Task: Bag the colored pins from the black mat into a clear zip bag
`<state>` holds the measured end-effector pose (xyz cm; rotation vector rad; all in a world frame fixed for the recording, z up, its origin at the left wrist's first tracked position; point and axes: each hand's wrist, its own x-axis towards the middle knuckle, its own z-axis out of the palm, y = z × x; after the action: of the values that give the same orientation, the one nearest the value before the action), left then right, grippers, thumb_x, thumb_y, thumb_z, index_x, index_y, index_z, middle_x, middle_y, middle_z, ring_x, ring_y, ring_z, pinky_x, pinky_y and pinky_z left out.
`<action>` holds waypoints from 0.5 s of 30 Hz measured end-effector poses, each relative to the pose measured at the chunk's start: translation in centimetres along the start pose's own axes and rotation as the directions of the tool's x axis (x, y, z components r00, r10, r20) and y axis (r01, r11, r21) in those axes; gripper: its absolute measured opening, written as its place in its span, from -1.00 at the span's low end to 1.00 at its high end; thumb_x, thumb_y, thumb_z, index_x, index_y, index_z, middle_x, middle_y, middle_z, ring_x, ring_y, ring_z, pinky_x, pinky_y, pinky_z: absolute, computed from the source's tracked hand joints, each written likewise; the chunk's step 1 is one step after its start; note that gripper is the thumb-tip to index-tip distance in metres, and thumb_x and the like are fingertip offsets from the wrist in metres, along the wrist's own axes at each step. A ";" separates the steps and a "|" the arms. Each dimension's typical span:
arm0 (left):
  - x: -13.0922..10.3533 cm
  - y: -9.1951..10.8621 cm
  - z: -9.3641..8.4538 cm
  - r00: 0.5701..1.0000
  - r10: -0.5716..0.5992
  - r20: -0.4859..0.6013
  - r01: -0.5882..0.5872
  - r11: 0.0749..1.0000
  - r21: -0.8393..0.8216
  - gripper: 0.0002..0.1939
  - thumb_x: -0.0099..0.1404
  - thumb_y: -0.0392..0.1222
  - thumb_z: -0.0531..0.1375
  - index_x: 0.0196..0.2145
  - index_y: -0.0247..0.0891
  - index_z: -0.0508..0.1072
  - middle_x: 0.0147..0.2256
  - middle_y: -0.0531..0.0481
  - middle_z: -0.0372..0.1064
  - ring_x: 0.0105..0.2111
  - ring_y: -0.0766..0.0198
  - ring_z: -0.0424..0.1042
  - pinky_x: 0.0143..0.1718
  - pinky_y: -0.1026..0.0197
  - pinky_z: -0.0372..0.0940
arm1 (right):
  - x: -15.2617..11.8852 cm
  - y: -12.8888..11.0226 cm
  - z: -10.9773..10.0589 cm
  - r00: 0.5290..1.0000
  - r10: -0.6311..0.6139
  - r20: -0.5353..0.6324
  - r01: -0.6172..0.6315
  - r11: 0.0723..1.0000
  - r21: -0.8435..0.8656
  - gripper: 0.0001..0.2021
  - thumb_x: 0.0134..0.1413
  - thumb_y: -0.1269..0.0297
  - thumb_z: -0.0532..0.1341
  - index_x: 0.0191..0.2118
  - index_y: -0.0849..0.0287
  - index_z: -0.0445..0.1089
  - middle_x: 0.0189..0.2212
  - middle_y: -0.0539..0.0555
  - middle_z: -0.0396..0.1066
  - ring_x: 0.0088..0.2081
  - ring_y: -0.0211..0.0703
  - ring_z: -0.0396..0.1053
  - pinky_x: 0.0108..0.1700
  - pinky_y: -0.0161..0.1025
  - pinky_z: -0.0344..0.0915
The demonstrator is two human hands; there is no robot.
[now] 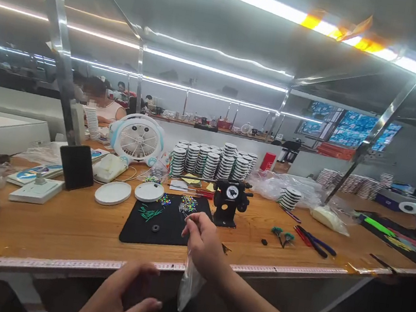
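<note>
My right hand (203,241) is closed in a pinch over the front of a black mat (169,228). A clear plastic bag (189,286) hangs below it, past the table's front edge; its top is hidden by the hand. My left hand (128,295) is lower left, in front of the edge, thumb and fingers apart, with nothing between them. On the mat lie green pieces (150,213), colourful beads (188,204) and a small dark ring (155,228). A black device (227,203) with a round white emblem stands just right of the mat.
Stacked white spools (211,166) line the back, beside a white and blue fan (138,138). Two white discs (113,193) and a dark tablet (76,166) are at left. Pliers (316,241) lie at right. A measuring tape (98,264) runs along the front edge. A person (111,110) sits beyond.
</note>
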<state>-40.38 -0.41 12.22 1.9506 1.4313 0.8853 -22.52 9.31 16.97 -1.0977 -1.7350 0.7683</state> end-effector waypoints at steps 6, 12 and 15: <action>1.1 2.1 -0.9 0.978 0.051 -0.204 -0.069 0.994 -0.079 -0.56 0.10 0.02 0.24 -0.09 -0.18 0.31 -0.15 -0.07 0.35 -0.15 0.14 0.34 -0.10 0.11 0.25 | 1.2 -1.7 3.8 0.988 0.008 -0.151 -0.010 1.000 -0.015 -0.83 0.15 0.27 0.00 -0.40 0.19 0.23 -0.56 0.01 0.32 -0.53 -0.26 0.24 -0.46 -0.31 0.15; 2.0 1.9 -3.1 0.987 -0.128 -0.097 0.062 0.860 -0.507 -0.72 0.17 0.02 0.17 -0.41 -0.28 0.35 -0.45 0.00 0.40 -0.39 0.24 0.37 -0.36 0.25 0.24 | 0.3 -2.5 3.5 0.993 0.084 -0.078 -0.064 0.971 0.232 -0.81 0.15 0.19 0.04 -0.30 0.22 0.25 -0.47 0.05 0.41 -0.48 -0.24 0.31 -0.39 -0.28 0.23; 2.0 1.2 -5.1 0.993 -0.118 0.009 0.103 0.825 -0.555 -0.70 0.15 -0.04 0.21 -0.23 -0.26 0.30 -0.44 0.03 0.40 -0.41 0.26 0.38 -0.40 0.27 0.24 | -1.3 -2.9 1.7 0.986 0.042 0.159 -0.090 0.947 0.308 -0.80 0.11 0.18 0.11 -0.31 0.24 0.31 -0.35 0.11 0.44 -0.33 -0.19 0.36 -0.28 -0.25 0.27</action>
<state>-43.23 1.48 16.72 1.4058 1.1167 1.1253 -24.82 6.92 18.29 -0.9013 -1.6329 1.1518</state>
